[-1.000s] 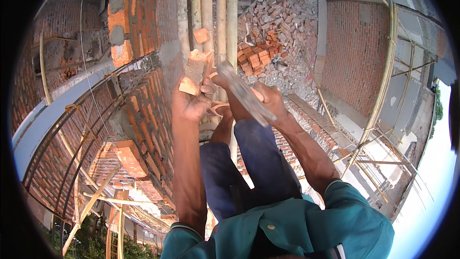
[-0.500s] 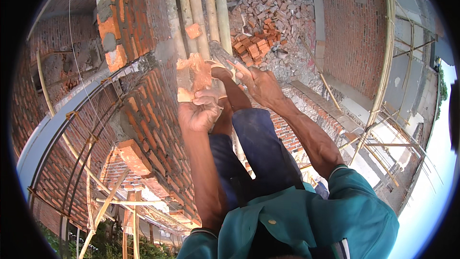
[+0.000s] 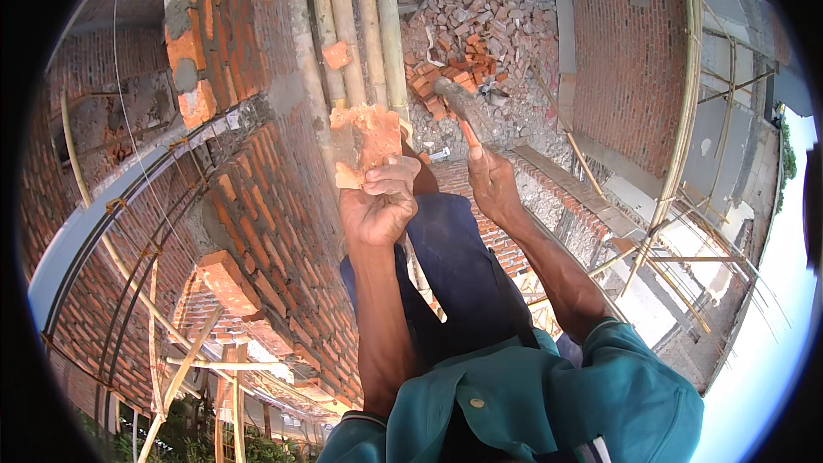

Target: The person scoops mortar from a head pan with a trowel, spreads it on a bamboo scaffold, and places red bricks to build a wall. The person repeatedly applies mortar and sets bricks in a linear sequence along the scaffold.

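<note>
A rough-edged orange brick (image 3: 367,139) with a grey patch of mortar is gripped at its near end by my left hand (image 3: 383,203), the fingers closed over it. My right hand (image 3: 496,182), off to the right, is wrapped round the orange handle of a trowel (image 3: 464,107). Its long grey blade, smeared with mortar, points away and up to the left. Brick and trowel are apart from each other. Below both hands are my dark trouser legs (image 3: 454,240).
Bamboo poles (image 3: 366,26) run ahead, with a brick chunk (image 3: 337,55) on them. Unfinished brick walls (image 3: 274,240) rise on the left, one carrying a loose-looking end brick (image 3: 228,281). Rubble (image 3: 489,13) and a brick pile (image 3: 454,77) lie far below; bamboo scaffolding (image 3: 683,120) stands right.
The trowel has swung right, away from the brick, with my right hand. My left hand has shifted slightly right with the brick, which now shows more of its broad face.
</note>
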A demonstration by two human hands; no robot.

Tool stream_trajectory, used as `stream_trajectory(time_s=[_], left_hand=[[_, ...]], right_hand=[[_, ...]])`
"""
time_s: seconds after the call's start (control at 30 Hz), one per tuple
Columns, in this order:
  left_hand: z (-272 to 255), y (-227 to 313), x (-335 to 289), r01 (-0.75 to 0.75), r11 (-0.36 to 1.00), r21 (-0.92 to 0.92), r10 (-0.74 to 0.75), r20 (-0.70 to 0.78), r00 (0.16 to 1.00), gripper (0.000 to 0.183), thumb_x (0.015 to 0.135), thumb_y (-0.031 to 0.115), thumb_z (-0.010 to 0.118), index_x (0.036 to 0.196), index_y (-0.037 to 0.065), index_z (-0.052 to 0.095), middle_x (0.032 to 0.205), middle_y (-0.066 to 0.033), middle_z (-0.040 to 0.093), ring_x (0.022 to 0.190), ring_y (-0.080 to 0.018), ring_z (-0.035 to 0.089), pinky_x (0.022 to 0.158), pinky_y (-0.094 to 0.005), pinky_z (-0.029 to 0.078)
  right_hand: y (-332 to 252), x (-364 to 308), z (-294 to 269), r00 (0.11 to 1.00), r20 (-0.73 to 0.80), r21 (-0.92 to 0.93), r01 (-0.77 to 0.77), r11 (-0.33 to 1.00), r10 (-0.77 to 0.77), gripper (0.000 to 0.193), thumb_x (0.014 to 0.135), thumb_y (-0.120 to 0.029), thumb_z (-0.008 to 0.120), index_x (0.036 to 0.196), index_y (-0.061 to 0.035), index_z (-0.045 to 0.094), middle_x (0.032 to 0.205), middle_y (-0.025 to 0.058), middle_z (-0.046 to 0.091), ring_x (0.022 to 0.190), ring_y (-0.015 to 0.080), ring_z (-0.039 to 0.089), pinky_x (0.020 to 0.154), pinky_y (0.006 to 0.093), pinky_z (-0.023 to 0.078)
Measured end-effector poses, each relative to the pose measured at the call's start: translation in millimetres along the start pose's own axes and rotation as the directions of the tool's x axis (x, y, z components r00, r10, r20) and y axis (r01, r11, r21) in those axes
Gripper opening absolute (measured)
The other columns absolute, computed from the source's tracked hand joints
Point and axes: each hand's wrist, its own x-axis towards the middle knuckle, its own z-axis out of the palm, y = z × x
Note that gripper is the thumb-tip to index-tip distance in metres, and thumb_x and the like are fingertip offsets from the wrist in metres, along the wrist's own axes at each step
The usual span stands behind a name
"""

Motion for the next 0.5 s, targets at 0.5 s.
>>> stream_trajectory(time_s=[0.5], left_hand=[[-32.5,-15.8,-77.7,-0.725,0.025,0.689,0.611,0.564,0.556,0.042,0.100,0.008,0.069,0.131,0.007,0.041,0.134,-0.0144,0.059,0.123,-0.0240,0.063,0.104,-0.0414,0.054]], right_hand=[[-109.9,-32.2,55.9,0.954,0.301,0.644,-0.215,0.734,0.016,0.054,0.080,-0.010,0.092,0.105,-0.0133,0.044,0.112,0.0201,0.073,0.058,0.0030,0.056,0.040,0.0195,0.040]])
